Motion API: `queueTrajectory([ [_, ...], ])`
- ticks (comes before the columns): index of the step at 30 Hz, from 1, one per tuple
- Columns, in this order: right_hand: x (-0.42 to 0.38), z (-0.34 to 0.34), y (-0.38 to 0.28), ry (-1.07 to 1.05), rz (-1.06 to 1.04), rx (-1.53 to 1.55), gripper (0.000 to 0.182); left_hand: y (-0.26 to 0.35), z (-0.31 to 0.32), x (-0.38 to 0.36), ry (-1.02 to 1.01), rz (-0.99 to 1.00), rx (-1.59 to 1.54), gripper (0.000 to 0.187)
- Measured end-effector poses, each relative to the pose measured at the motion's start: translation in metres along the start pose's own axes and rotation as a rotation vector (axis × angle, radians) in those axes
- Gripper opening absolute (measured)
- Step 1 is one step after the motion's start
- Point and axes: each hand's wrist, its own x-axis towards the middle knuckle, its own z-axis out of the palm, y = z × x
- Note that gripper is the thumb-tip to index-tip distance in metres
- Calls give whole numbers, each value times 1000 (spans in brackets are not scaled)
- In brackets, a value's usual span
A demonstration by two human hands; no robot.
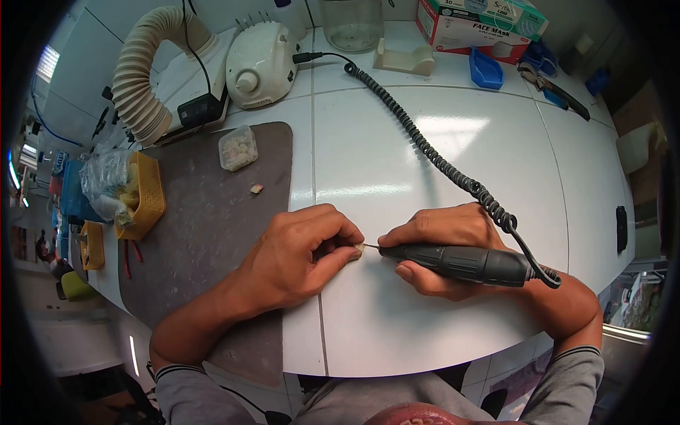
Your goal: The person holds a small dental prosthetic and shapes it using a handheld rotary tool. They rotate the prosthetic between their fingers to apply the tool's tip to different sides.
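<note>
Near the middle of the head view, my left hand (301, 249) pinches a small pale piece (360, 248) between thumb and fingertips. My right hand (453, 230) is wrapped round a black rotary handpiece (460, 263), which lies nearly level and points left. Its thin metal bit (371, 246) reaches the small piece; whether the tip touches it is too small to tell. A coiled black cord (425, 144) runs from the handpiece's rear end up to a white control box (262, 65).
A grey mat (205, 205) at left bears a clear tub of pale pieces (238, 148) and a small fragment (256, 189). Beyond are a yellow basket (150, 195), a ribbed hose (134, 78), a glass jar (352, 25), a mask box (478, 28) and blue trays (486, 69).
</note>
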Motion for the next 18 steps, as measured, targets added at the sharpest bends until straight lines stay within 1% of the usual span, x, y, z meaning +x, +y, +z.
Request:
queueTrajectory([
  [5,0,-2,-2,-18,13,-25,27,0,0,0,-11,3,2,14],
  [8,-1,-2,-1,-15,2,-17,29,-5,1,0,-21,43,-1,15],
  [12,-3,-4,4,86,-21,73,32,-9,-1,2,-5,61,-30,14],
  [14,-4,-7,9,117,-2,136,33,-10,0,3,31,76,-51,13],
  [17,-4,-12,8,101,147,231,34,-8,0,2,23,3,-130,12],
  [18,-2,-14,8,97,143,229,34,-8,-2,4,13,-6,-132,13],
])
